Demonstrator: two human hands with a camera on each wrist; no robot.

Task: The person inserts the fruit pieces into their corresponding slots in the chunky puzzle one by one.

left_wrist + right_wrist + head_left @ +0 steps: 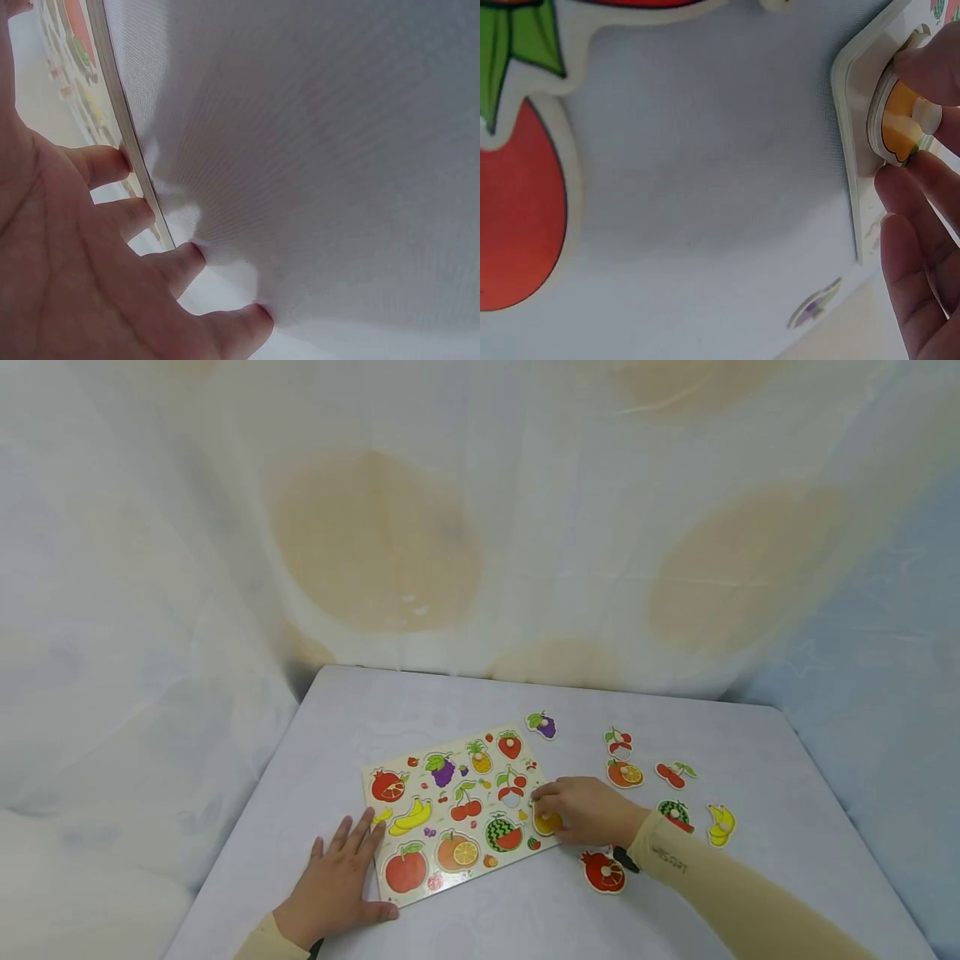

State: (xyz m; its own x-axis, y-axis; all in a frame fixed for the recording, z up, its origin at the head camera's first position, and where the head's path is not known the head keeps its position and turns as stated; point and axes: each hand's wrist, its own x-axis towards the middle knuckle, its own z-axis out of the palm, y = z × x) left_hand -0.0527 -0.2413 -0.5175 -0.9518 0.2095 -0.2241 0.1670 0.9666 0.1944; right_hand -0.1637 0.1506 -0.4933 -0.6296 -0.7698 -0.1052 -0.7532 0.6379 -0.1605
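Note:
A fruit puzzle board (442, 887) lies tilted on the table, printed with bananas, cherries, watermelon, grapes and other fruit. With fingers spread, my left hand (333, 881) rests at the board's left edge; in the left wrist view, two fingertips (112, 165) touch that edge and others press on the cloth. My right hand (592, 810) is over the board's right end. Its thumb and fingers pinch an orange-yellow fruit puzzle piece (901, 124) by the white knob (927, 116). That piece sits over the recess at the board's right edge, partly hidden by the fingers.
Loose knobbed pieces lie to the right: grapes (543, 725), a red fruit with leaves (618, 740), an orange (625, 774), cherries (672, 775), bananas (722, 825), and a pomegranate (602, 872). A watermelon piece (675, 812) is partly behind the right sleeve. Curtains (562, 568) stand behind the table.

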